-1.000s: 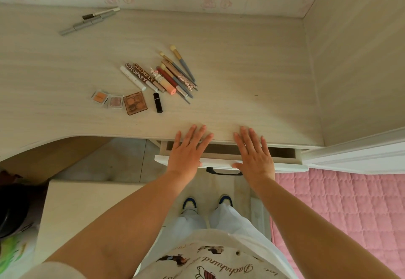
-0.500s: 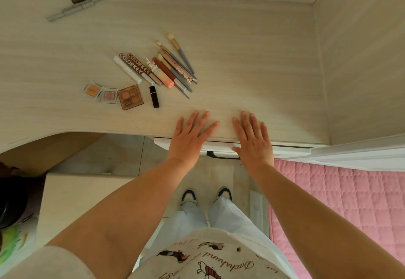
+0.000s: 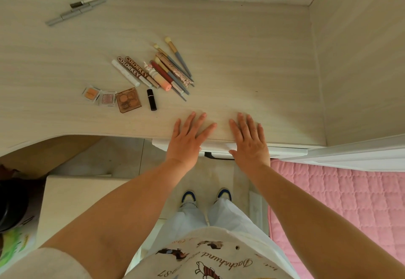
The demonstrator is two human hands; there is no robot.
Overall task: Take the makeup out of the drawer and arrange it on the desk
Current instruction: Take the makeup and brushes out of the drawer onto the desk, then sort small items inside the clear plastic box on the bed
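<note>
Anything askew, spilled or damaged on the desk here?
Nothing spilled or damaged. The grey pens lie apart at the back left, away from the makeup group. Both hands, left and right, lie flat at the desk edge.

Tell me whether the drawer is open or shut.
Shut: the drawer front sits flush under the desk edge, no gap visible.

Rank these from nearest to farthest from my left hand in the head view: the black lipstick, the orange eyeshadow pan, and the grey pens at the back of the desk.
From the left hand:
1. Black lipstick, just up and left of the fingertips.
2. Orange eyeshadow pan, further left, at the end of the palette row.
3. Grey pens, far back left by the wall.
</note>
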